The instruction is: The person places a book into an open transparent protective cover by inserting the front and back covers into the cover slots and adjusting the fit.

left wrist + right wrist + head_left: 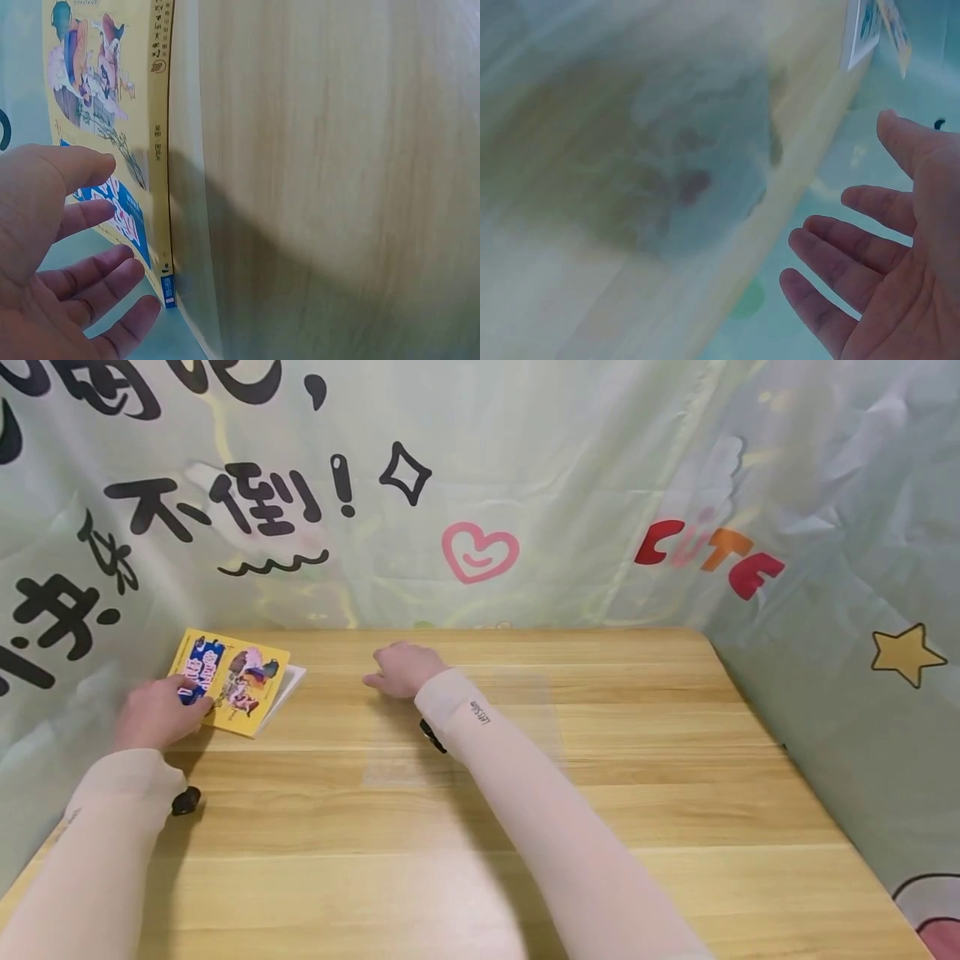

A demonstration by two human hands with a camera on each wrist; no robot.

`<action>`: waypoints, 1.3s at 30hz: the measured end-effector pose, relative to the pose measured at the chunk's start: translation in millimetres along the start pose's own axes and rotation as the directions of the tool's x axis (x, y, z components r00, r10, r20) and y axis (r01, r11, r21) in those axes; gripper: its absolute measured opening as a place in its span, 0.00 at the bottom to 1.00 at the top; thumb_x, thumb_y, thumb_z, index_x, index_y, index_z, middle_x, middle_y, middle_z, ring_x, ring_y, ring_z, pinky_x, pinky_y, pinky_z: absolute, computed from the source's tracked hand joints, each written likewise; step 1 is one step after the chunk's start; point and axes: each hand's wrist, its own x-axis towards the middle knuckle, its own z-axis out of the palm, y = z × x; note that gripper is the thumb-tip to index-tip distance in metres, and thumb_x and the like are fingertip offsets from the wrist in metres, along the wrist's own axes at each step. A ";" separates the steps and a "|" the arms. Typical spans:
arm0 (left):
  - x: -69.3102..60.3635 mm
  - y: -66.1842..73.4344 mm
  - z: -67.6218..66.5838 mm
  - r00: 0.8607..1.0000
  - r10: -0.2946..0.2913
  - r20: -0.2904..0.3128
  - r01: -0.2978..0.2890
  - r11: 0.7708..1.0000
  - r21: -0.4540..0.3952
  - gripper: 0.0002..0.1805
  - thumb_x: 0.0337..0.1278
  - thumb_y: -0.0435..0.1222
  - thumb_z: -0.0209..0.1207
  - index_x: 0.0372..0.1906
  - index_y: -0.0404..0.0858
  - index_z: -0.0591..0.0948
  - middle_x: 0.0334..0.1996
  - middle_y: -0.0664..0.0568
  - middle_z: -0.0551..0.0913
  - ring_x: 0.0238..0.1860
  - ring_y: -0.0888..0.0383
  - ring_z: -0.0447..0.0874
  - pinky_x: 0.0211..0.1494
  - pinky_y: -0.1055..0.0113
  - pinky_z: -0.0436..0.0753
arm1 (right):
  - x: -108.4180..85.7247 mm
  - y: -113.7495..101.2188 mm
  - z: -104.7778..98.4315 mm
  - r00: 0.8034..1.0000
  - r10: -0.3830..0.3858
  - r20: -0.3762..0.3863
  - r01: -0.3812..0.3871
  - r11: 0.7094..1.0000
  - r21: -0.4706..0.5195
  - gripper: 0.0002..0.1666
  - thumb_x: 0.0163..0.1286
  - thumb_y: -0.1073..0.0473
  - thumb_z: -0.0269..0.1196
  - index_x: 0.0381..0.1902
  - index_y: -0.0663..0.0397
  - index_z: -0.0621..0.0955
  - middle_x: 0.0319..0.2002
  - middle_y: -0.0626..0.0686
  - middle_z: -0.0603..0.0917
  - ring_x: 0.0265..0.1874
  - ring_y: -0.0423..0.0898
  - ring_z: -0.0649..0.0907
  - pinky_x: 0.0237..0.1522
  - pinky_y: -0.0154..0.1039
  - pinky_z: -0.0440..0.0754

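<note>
A yellow book (pixel 251 697) with colourful cartoon figures lies at the back left of the table, its cover raised a little from the white pages (pixel 283 697). Over the book's near left corner is my left hand (pixel 160 710), fingers loosely bent and spread; the left wrist view shows the cover (pixel 97 112) and spine (pixel 160 150) beside them. Whether the fingertips touch the cover I cannot tell. To the right of the book, my right hand (pixel 407 668) hovers above the table with relaxed fingers and holds nothing. A clear sheet (pixel 528 714) lies flat beneath the right forearm.
The wooden table (pixel 675 793) is bordered by a printed cloth (pixel 570 510) at the back and both sides. Each wrist wears a black device (pixel 186 800). In the right wrist view, the clear sheet (pixel 705 135) shows reflections.
</note>
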 end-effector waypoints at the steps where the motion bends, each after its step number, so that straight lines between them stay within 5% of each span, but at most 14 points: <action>1: 0.3 -0.5 -0.2 1.000 -0.006 0.002 0.006 1.000 -0.002 0.33 0.75 0.46 0.58 0.69 0.23 0.70 0.54 0.24 0.69 0.51 0.31 0.66 0.47 0.39 0.75 | 1.0 -4.0 0.1 1.000 -0.004 0.001 0.004 1.000 -0.001 0.37 0.86 0.34 0.49 0.81 0.47 0.70 0.78 0.50 0.75 0.77 0.48 0.75 0.73 0.49 0.79; 22: 5.9 -7.0 2.9 1.000 -0.013 -0.011 0.013 1.000 0.022 0.38 0.75 0.49 0.57 0.70 0.21 0.66 0.55 0.22 0.66 0.52 0.29 0.64 0.52 0.32 0.75 | 19.3 -70.2 6.3 0.999 -0.034 -0.019 0.032 0.997 -0.077 0.25 0.86 0.33 0.50 0.58 0.39 0.84 0.57 0.42 0.84 0.56 0.37 0.82 0.58 0.39 0.86; 39: 4.5 -9.5 5.9 1.000 -0.010 0.005 0.010 0.998 0.069 0.38 0.75 0.47 0.57 0.71 0.19 0.65 0.56 0.19 0.67 0.53 0.27 0.65 0.58 0.29 0.74 | 27.6 -112.3 24.9 0.999 -0.042 0.019 0.045 0.989 -0.140 0.36 0.82 0.30 0.53 0.81 0.32 0.71 0.76 0.40 0.76 0.66 0.40 0.83 0.66 0.36 0.84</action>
